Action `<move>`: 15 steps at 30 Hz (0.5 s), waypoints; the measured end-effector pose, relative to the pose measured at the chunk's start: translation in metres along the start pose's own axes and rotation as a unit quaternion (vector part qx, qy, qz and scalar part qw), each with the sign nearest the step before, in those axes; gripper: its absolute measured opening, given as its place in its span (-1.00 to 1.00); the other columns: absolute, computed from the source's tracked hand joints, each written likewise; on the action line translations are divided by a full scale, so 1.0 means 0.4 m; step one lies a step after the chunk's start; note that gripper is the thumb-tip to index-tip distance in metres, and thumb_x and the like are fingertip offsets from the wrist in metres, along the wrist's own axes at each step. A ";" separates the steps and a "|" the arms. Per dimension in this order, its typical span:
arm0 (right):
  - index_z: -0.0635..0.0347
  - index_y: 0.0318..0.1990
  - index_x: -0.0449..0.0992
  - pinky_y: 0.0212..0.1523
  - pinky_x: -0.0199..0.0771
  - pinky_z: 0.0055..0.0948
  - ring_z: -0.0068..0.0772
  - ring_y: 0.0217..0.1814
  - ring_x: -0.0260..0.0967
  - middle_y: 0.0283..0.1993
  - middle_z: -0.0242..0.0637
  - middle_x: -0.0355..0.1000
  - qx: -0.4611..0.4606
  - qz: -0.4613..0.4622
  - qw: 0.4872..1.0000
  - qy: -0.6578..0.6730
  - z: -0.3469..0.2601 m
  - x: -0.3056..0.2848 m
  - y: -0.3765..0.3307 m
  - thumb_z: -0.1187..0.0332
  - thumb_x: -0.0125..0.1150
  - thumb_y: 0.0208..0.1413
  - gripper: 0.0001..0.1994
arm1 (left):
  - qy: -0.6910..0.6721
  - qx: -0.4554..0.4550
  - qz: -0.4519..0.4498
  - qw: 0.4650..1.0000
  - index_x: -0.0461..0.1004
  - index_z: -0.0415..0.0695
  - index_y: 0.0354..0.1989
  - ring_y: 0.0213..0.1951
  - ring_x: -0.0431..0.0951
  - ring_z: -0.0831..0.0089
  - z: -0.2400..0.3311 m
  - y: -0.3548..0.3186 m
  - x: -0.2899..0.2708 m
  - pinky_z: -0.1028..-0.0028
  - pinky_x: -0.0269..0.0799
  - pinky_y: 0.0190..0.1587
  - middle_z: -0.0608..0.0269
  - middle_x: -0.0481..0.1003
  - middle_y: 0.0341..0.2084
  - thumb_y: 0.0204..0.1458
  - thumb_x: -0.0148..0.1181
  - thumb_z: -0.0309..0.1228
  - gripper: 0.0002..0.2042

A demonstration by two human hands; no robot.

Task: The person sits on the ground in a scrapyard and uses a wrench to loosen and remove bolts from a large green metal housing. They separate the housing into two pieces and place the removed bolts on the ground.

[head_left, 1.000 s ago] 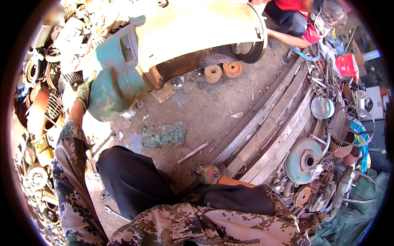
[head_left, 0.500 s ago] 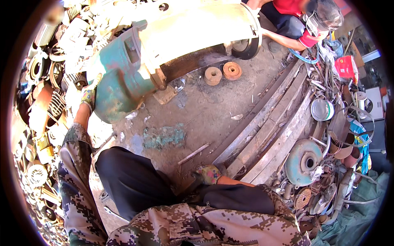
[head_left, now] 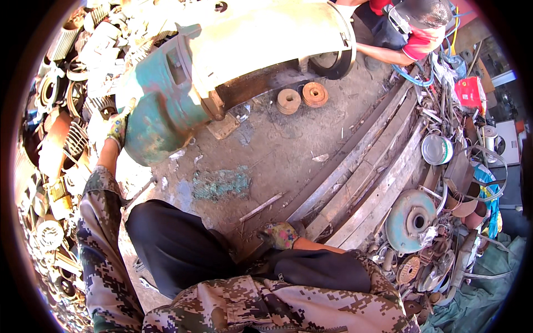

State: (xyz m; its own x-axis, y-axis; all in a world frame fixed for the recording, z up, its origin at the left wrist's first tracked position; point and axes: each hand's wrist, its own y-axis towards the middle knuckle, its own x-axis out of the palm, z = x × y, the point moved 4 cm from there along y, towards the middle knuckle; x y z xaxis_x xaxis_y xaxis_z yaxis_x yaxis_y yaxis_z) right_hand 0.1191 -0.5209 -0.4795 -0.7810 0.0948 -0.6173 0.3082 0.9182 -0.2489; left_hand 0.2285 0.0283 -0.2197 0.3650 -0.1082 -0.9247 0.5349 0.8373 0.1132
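Note:
A big electric motor lies on its side on the dirt, with a green end housing (head_left: 161, 111) and a cream body (head_left: 266, 39). My left hand (head_left: 117, 126), in a patterned glove, reaches out on a camouflage sleeve and grips the lower left rim of the green housing. My right hand (head_left: 280, 234), also gloved, rests low on the ground by my knee, beside the grey wooden planks (head_left: 361, 177). Its fingers are curled under, so their hold is hidden. A thin metal rod (head_left: 261, 207) lies just ahead of it.
Two rusty discs (head_left: 302, 97) lie by the motor. Another person (head_left: 400, 39) in red crouches at the far end. Scrap motor parts (head_left: 61, 166) are piled along the left. A teal round cover (head_left: 413, 222), a tin (head_left: 436, 149) and wires crowd the right.
Both hands stay where they were. The view has shifted a little, and the other person's arm has drawn slightly toward the upper edge.

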 end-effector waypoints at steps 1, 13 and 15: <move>-0.03 -0.01 0.64 -0.19 0.56 -0.05 0.01 -0.17 0.57 -0.23 -0.09 0.59 -0.001 0.005 1.000 0.009 -0.004 0.001 0.015 0.07 0.03 0.30 -0.67 | -0.031 -0.011 -0.014 0.999 0.60 -0.41 -0.03 -0.20 0.60 0.16 -0.015 0.018 -0.017 0.25 0.48 -0.01 -0.06 0.63 -0.20 -0.01 0.24 0.39 -0.11; 0.21 0.29 0.42 -0.24 0.60 -0.40 -0.38 -0.24 0.61 -0.12 -0.21 0.64 0.255 0.304 0.781 0.482 0.284 -0.309 0.176 0.28 0.18 0.37 -0.59 | -0.081 0.068 -0.115 0.988 0.47 -0.43 0.19 -0.03 0.59 0.17 -0.072 0.075 0.090 0.29 0.43 0.13 -0.10 0.59 -0.03 0.11 0.23 0.26 -0.15; 0.20 0.36 0.32 -0.24 0.61 -0.40 -0.34 -0.23 0.61 -0.06 -0.15 0.61 0.246 0.314 0.740 0.541 0.360 -0.387 0.232 0.30 0.18 0.37 -0.53 | -0.185 0.046 -0.121 0.974 0.43 -0.36 0.26 0.02 0.57 0.21 -0.073 0.074 0.092 0.32 0.41 0.16 -0.04 0.57 0.04 0.13 0.26 0.20 -0.19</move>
State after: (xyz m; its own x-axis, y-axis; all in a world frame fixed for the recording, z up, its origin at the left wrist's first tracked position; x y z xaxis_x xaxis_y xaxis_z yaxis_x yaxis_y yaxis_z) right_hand 0.3472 -0.5057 -0.5145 -0.2954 0.9407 0.1667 0.7483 0.3363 -0.5718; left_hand 0.2354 0.0649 -0.2609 0.4593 -0.4965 -0.7366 0.6997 0.7130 -0.0444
